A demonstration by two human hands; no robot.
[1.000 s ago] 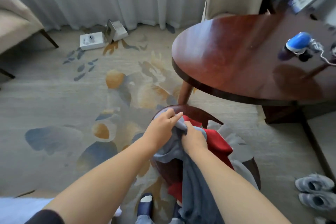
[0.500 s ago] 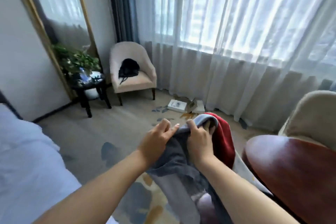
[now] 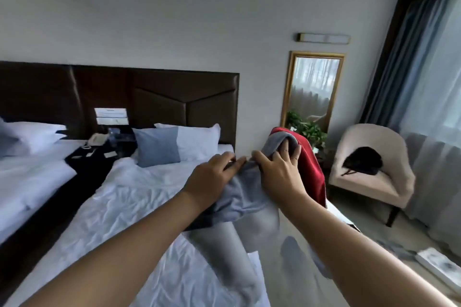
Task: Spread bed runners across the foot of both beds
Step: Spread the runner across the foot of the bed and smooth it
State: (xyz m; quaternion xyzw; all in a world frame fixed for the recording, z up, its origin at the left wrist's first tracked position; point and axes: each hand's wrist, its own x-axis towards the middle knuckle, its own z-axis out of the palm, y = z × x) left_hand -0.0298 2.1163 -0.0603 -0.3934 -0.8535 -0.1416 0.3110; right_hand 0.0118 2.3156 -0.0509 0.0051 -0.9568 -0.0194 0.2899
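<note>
Head view, 2 white beds, dark headboard, cream armchair

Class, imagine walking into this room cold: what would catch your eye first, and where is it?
Front and centre, both hands, left hand and right hand, grip a grey and red bed runner held above the white bed. Behind stands a dark headboard; at right, a cream armchair holds a black bag.

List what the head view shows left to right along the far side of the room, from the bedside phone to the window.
Phone → blue cushion → white pillow → gold-framed mirror → cream armchair holding a black bag → sheer curtain.
</note>
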